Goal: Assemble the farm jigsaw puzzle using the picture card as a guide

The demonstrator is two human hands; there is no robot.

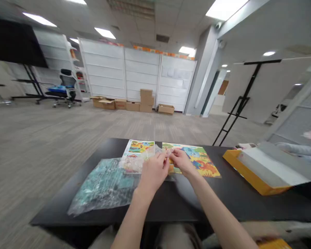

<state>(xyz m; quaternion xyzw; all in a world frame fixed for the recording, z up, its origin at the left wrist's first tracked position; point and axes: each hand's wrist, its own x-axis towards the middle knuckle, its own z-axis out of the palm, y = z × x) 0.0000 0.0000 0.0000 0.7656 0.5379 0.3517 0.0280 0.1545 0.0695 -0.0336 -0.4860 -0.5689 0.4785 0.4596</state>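
Pinching a thin clear plastic bag (137,160) between the fingertips of left hand (152,176) and right hand (180,162), just above printed picture cards (194,159) on the black desk (160,211); probably light, limp and slippery, so best gripped by its gathered edge.

Two bare forearms (223,216) above pale beige trousers (101,241)
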